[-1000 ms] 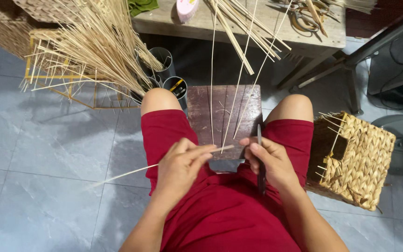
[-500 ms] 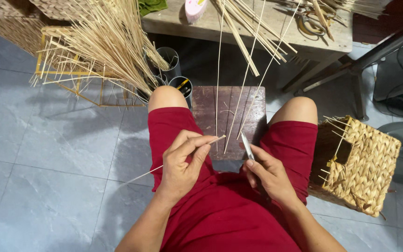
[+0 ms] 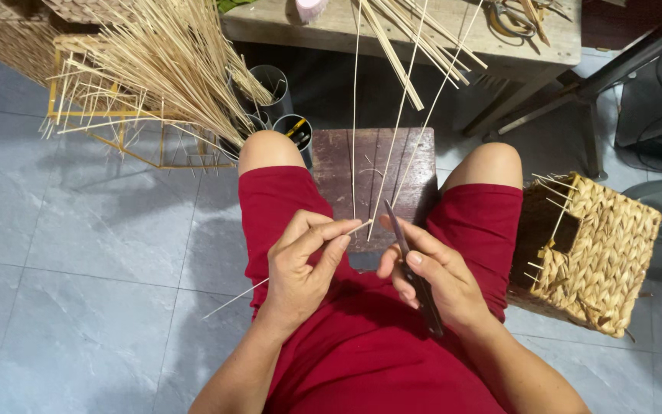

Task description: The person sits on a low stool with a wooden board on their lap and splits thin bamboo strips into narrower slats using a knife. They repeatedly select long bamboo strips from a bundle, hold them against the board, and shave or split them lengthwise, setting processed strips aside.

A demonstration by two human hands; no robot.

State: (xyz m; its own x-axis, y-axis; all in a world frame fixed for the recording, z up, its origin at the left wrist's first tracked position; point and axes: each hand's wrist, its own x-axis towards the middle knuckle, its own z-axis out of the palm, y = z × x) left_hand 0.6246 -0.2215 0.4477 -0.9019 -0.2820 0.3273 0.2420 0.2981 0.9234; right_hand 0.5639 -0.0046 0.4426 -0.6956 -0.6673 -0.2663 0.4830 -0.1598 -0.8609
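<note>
My left hand [image 3: 302,264] pinches a thin pale reed strip [image 3: 233,299] between thumb and fingers; the strip's long end slants down to the left over the floor and its short tip pokes out past my fingertips. My right hand [image 3: 430,280] grips a dark slim knife [image 3: 414,270], blade pointing up towards the strip's tip, a small gap between them. Both hands hover above my lap in red shorts. Several long thin reeds [image 3: 392,130] hang from the table down onto a dark wooden stool [image 3: 377,165] between my knees.
A woven basket [image 3: 603,257] with loose reed ends stands by my right knee. A bundle of reeds [image 3: 162,65] fans out over a yellow wire frame [image 3: 109,126] at upper left, beside dark cups [image 3: 289,126]. A wooden table [image 3: 423,34] with scissors [image 3: 511,15] is ahead.
My right hand with the knife has drawn away from the strip's tip and dropped slightly lower. The left hand keeps its pinch on the strip, which has slid so less sticks out.
</note>
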